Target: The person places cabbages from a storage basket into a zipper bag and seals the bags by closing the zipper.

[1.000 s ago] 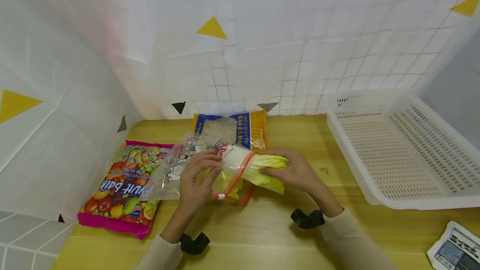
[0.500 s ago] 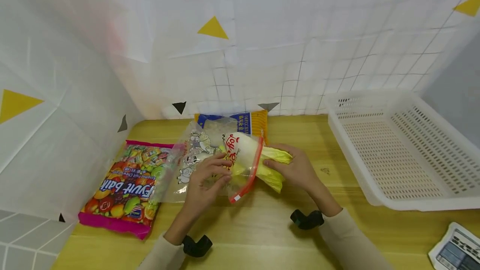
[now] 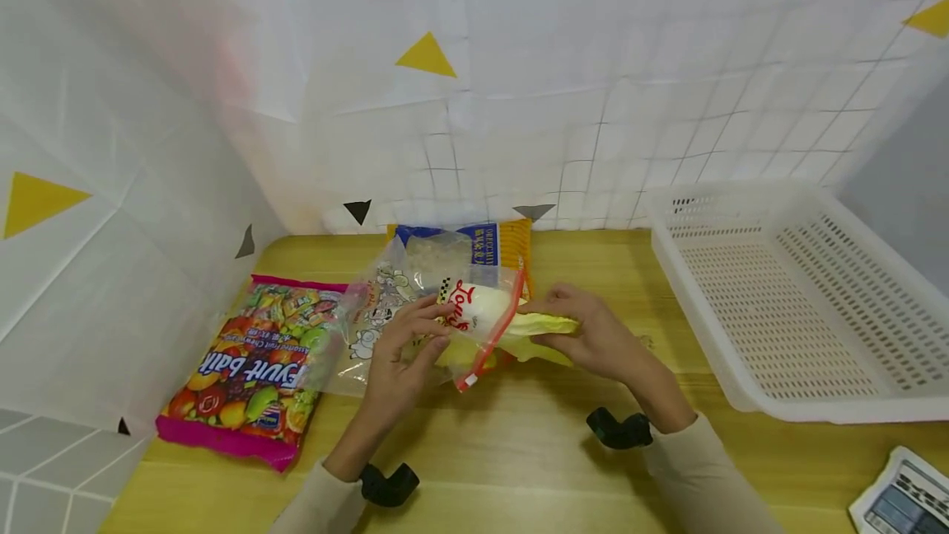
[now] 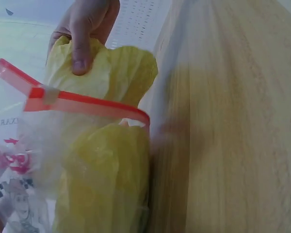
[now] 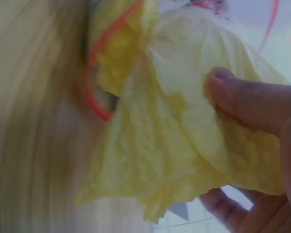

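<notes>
Poking half out of the red-zippered clear bag [image 3: 415, 303], pale yellow crinkled cabbage [image 3: 537, 328] sits clamped in the right hand [image 3: 593, 340], left hand [image 3: 404, 353] pinching the bag.

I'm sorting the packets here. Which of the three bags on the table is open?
The clear zip bag with the red seal, gripped by the left hand; cabbage sticks out of its mouth. The candy bag and blue-orange packet lie sealed.

calculator [image 3: 903, 499] cut off at corner — cabbage [image 3: 485, 311] base veiled inside bag [image 3: 415, 303]
</notes>
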`<state>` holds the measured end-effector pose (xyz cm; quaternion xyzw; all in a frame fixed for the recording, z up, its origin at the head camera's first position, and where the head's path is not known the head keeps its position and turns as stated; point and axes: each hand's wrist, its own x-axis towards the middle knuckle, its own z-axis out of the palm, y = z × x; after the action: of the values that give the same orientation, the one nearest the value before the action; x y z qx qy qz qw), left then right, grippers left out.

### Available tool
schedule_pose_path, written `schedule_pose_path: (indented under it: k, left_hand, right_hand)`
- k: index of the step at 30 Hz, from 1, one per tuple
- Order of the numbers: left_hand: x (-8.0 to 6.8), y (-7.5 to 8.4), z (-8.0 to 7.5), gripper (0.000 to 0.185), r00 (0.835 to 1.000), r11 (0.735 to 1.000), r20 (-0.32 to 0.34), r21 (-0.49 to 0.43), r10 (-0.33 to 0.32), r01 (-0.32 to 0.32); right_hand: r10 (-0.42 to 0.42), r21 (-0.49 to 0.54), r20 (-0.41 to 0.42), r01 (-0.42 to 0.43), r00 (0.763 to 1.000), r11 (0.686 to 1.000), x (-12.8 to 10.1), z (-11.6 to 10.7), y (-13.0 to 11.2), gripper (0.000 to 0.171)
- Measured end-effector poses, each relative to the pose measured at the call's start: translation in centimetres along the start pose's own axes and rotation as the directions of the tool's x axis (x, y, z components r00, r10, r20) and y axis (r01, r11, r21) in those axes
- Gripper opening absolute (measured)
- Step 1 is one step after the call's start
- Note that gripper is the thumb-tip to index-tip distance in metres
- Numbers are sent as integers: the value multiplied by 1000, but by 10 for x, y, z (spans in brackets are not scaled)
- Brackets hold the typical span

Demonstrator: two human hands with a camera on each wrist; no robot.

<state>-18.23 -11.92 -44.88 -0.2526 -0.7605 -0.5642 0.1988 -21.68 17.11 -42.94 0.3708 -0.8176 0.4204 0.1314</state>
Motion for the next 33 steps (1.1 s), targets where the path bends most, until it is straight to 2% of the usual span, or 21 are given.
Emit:
schedule_pose_path:
  k: [2, 4, 7, 8, 9, 10, 11, 14, 15, 16, 18, 21, 25, 27, 29, 31, 33]
  left_hand:
    - [0, 2, 0, 17, 1000, 1000, 15, -5, -3, 3]
    - [1, 5, 0, 17, 999, 1000, 32, -6, 5, -5]
    - [1, 10, 0, 20, 998, 1000, 63, -10, 30, -30]
    - [1, 11, 0, 21, 996, 999, 72, -7, 47, -47]
    - [1, 13, 1, 22, 995, 998, 79, -9, 68, -67]
    - [1, 13, 1, 23, 993, 996, 83, -12, 88, -87]
    - [1, 14, 1, 23, 991, 995, 85, -8, 104, -104]
    - [2, 16, 1, 23, 991, 992, 61, -3, 122, -122]
    - [2, 16, 0, 22, 992, 993, 48, -6, 114, -114]
    - [2, 16, -1, 22, 994, 995, 33, -7, 101, -100]
    - [2, 17, -2, 21, 997, 997, 3, -18, 74, -74]
    - [3, 18, -4, 20, 998, 998, -29, -25, 57, -58]
    - [4, 21, -4, 19, 995, 996, -49, -32, 82, -84]
    - [4, 22, -4, 20, 993, 994, -41, -28, 107, -108]
    - [4, 23, -3, 21, 990, 990, -16, -25, 141, -141]
    - [4, 23, 0, 18, 980, 980, 17, -14, 199, -199]
    - [4, 23, 3, 18, 969, 970, 50, 2, 243, -243]
  right_hand:
    - [92, 30, 47, -94, 995, 995, -1, -4, -3, 39]
    - [238, 104, 98, -248, 966, 963, 0, -6, -5, 31]
    - [440, 238, 151, -464, 885, 853, 1, -8, -8, 30]
    - [485, 278, 159, -511, 860, 814, 1, -8, -9, 30]
    - [506, 307, 159, -529, 848, 791, 1, -6, -9, 31]
    - [497, 311, 143, -515, 856, 799, 1, -5, -8, 31]
    - [470, 296, 123, -484, 874, 823, 1, -2, -8, 33]
    - [286, 201, 64, -293, 956, 935, 1, 6, -5, 40]
    - [210, 151, 54, -216, 976, 965, 1, 8, -4, 44]
    - [140, 121, 57, -146, 988, 982, 1, 10, -3, 47]
    - [42, 114, 82, -51, 996, 992, 1, 11, -3, 51]
    - [16, 185, 135, -41, 991, 982, 0, 8, -4, 51]
    - [71, 321, 169, -123, 983, 939, -2, -1, -6, 44]
    - [135, 330, 139, -174, 981, 928, -2, -1, -8, 40]
    - [230, 309, 71, -240, 971, 920, -1, 2, -9, 35]
    - [352, 305, -26, -328, 935, 894, 1, 8, -11, 31]
    - [460, 329, -134, -398, 878, 856, 3, 14, -13, 30]
